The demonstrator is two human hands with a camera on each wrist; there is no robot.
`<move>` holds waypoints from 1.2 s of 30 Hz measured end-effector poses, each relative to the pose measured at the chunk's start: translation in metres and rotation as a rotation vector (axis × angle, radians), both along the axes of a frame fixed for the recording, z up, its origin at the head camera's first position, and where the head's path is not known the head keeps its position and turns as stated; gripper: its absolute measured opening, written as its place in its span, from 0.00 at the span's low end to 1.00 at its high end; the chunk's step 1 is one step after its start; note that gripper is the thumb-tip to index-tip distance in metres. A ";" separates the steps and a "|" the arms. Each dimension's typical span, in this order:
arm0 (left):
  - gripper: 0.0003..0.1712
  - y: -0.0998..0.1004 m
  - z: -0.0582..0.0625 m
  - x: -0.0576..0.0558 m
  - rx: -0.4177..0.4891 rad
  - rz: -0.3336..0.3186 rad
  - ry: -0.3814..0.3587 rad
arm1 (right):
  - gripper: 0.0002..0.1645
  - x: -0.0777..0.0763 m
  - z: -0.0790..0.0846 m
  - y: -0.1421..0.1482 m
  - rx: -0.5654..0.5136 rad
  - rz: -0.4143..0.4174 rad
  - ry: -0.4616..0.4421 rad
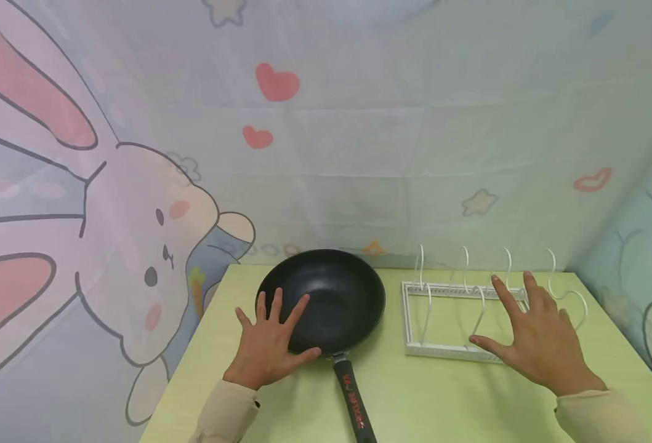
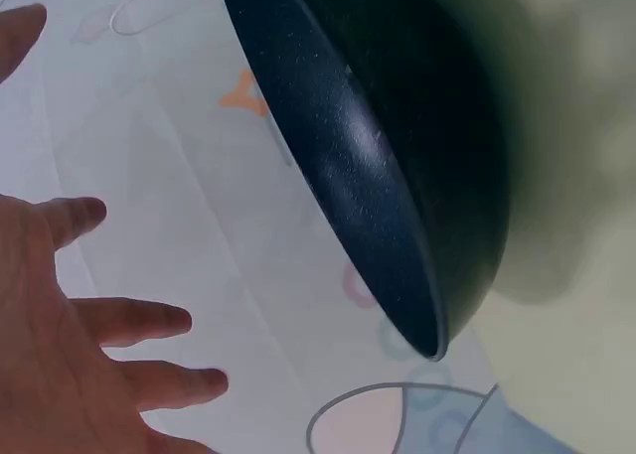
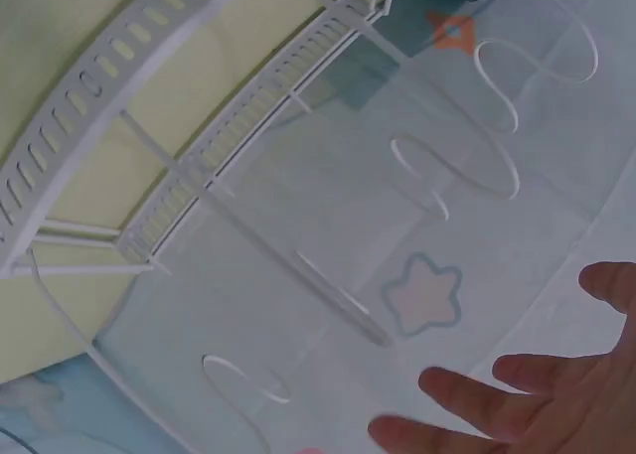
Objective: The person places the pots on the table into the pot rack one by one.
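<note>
A black frying pan (image 1: 331, 301) with deep sloping sides rests on the table, its dark handle (image 1: 353, 400) with red lettering pointing to the front edge. My left hand (image 1: 267, 347) is spread above the pan's left side, fingers straight, holding nothing. In the left wrist view the pan (image 2: 397, 166) shows apart from the fingers. To the right stands a white rack (image 1: 453, 352) with several curved wire dividers. Over its right end my right hand (image 1: 547, 344) is spread with straight fingers and an empty palm. The right wrist view shows the rack (image 3: 129, 57) apart from the fingertips.
The yellow-green table (image 1: 414, 406) carries the pan and the rack side by side near its back edge. Behind it hangs a pale cloth (image 1: 359, 154) printed with a large rabbit (image 1: 132, 246), hearts and stars. A similar printed cloth hangs on the right.
</note>
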State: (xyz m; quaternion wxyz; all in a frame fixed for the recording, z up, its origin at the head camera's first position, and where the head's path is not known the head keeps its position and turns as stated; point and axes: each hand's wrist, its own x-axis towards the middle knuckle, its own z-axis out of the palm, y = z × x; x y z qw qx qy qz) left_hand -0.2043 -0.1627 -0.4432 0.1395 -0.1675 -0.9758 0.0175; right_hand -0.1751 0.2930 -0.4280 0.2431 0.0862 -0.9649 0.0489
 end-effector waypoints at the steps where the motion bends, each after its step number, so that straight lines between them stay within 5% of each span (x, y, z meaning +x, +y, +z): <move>1: 0.55 0.000 -0.001 0.002 0.017 0.002 -0.010 | 0.67 0.001 0.000 -0.003 -0.019 0.010 -0.010; 6: 0.54 0.002 -0.014 0.014 0.093 -0.002 -0.017 | 0.64 0.005 -0.003 -0.019 -0.107 0.028 -0.096; 13: 0.53 0.017 -0.036 0.025 0.167 -0.019 -0.007 | 0.62 0.005 -0.012 -0.030 -0.121 0.061 -0.073; 18: 0.31 0.025 -0.047 0.029 0.205 -0.045 0.022 | 0.60 0.001 -0.017 -0.036 -0.106 0.090 0.002; 25: 0.23 0.030 -0.057 0.034 0.260 -0.011 -0.117 | 0.51 0.001 -0.018 -0.043 -0.092 0.122 0.119; 36: 0.24 0.037 -0.063 0.042 0.369 0.056 -0.225 | 0.30 0.014 -0.031 -0.059 -0.032 0.151 0.077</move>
